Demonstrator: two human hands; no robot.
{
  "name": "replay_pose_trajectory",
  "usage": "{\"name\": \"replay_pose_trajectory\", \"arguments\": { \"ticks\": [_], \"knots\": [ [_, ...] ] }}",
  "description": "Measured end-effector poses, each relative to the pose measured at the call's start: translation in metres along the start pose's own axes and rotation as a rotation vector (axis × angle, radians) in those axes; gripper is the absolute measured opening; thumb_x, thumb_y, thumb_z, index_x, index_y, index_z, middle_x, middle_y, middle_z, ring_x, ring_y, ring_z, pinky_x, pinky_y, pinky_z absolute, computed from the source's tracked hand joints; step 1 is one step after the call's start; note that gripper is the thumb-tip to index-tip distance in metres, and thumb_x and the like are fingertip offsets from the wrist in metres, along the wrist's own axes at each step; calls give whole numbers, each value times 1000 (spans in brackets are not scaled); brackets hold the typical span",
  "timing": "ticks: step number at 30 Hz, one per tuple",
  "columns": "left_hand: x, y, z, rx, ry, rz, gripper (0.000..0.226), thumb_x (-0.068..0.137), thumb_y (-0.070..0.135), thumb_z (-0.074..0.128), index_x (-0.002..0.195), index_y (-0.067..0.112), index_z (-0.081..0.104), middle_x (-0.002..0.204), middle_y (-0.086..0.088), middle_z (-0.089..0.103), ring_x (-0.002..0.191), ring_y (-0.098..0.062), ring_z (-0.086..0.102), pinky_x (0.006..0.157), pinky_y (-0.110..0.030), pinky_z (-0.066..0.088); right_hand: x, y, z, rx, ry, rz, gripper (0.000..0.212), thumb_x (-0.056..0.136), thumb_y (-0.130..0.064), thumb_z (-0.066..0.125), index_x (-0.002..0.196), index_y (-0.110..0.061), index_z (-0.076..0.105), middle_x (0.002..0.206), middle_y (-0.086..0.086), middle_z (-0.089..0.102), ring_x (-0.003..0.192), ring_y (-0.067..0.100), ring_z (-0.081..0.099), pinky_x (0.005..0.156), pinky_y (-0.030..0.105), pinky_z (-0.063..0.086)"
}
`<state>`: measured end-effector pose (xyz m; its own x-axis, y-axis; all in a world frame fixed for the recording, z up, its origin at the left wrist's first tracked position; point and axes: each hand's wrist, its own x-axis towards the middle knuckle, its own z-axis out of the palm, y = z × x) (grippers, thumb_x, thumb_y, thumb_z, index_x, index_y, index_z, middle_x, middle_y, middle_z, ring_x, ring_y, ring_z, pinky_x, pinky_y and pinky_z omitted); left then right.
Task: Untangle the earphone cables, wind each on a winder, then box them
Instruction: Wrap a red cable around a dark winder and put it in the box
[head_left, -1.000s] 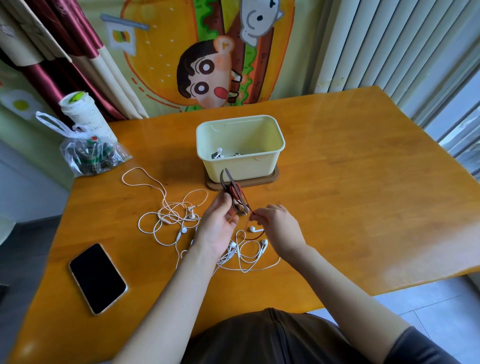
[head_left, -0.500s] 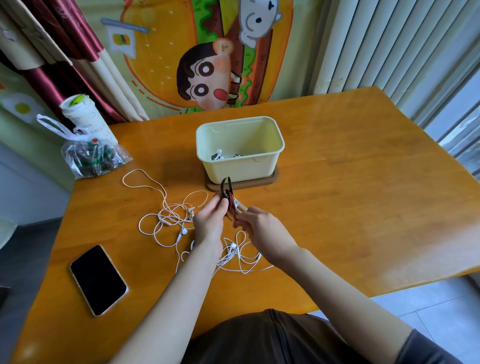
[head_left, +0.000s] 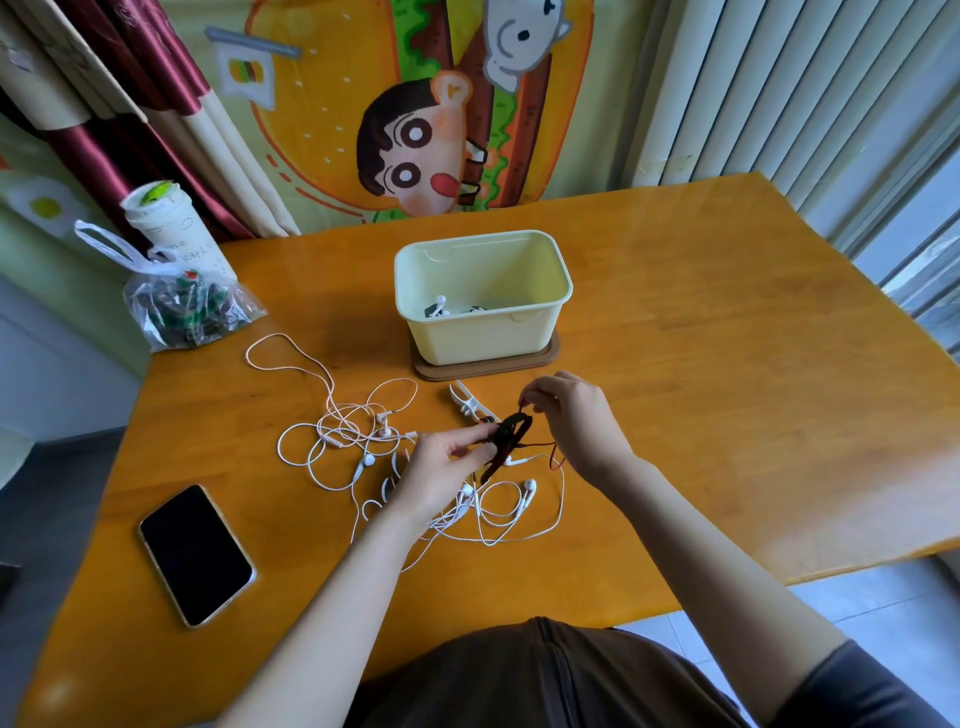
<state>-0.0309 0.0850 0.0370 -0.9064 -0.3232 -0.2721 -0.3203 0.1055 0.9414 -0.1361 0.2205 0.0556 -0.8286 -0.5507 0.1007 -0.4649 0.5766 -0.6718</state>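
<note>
Winder (head_left: 506, 441) lower, right hand (head_left: 576, 421) farther right

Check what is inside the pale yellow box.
A white earbud and a dark piece show low inside the pale yellow box. Its near wall covers whatever else lies on the floor there.

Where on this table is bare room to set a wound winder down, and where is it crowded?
Free: the table right of the box to its right edge; also between bag and box. Crowded: white cables from phone to right hand.
</note>
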Motion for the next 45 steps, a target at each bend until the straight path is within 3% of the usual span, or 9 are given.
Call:
{"name": "replay_pose_trajectory", "arguments": {
  "ticks": [6,16,21,25,28,31,36,42,45],
  "knots": [
    [3,14,8,-447,-10,-71,28,91,4,55,105,24,69,93,12,73,92,-3,61,77,-19,41,-4,0,3,95,-12,93,20,96,-13,50,92,-6,70,80,-2,59,63,-3,49,58,5,38],
    [15,28,12,-859,148,-155,22,95,13,48,107,21,64,95,-3,64,82,-13,51,67,-22,38,-22,-13,31,19,-68,40,22,95,-12,50,89,-14,71,82,3,60,72,23,60,62,33,46],
    [18,27,8,-750,325,-185,32,94,14,56,125,18,59,98,3,66,82,-9,51,65,-23,34,-26,-17,34,-135,-84,-69,21,95,-17,52,90,-18,72,87,0,68,83,24,62,78,33,44],
    [15,21,4,-486,399,-120,36,93,14,58,130,14,58,111,1,66,95,-8,57,86,-25,39,-28,-19,33,-234,17,-140,18,86,-17,58,76,-20,72,71,-4,68,78,25,58,83,41,46],
    [15,14,4,-177,393,-13,33,93,13,59,126,13,61,113,5,65,104,-7,57,80,-10,39,-27,-20,32,-276,73,-165,14,78,-15,63,68,-21,71,66,-5,67,78,26,60,87,50,47],
    [17,7,2,176,394,86,30,90,11,63,121,12,65,115,3,66,105,-13,61,68,-1,38,-25,-18,27,-345,24,-122,13,80,-11,68,73,-20,72,82,1,67,95,31,58,97,58,40],
    [12,2,-5,445,305,92,31,90,10,63,120,12,65,111,-11,69,100,-30,64,56,-15,45,-17,-12,12,-428,-60,-43,18,94,-15,53,98,-20,69,123,3,53,128,28,34,114,50,15],
    [6,2,-12,387,13,11,30,91,11,62,119,18,66,87,1,68,84,-17,61,72,-20,48,-11,6,5,-460,-57,23,21,97,-13,47,105,-20,65,130,7,46,131,29,30,115,48,16],
    [4,4,-11,40,-134,-59,32,90,5,60,120,17,64,97,11,71,91,3,63,80,-8,45,-11,11,8,-393,-54,62,19,98,-17,46,104,-19,64,127,6,48,124,29,36,110,43,25]
  ]
}}
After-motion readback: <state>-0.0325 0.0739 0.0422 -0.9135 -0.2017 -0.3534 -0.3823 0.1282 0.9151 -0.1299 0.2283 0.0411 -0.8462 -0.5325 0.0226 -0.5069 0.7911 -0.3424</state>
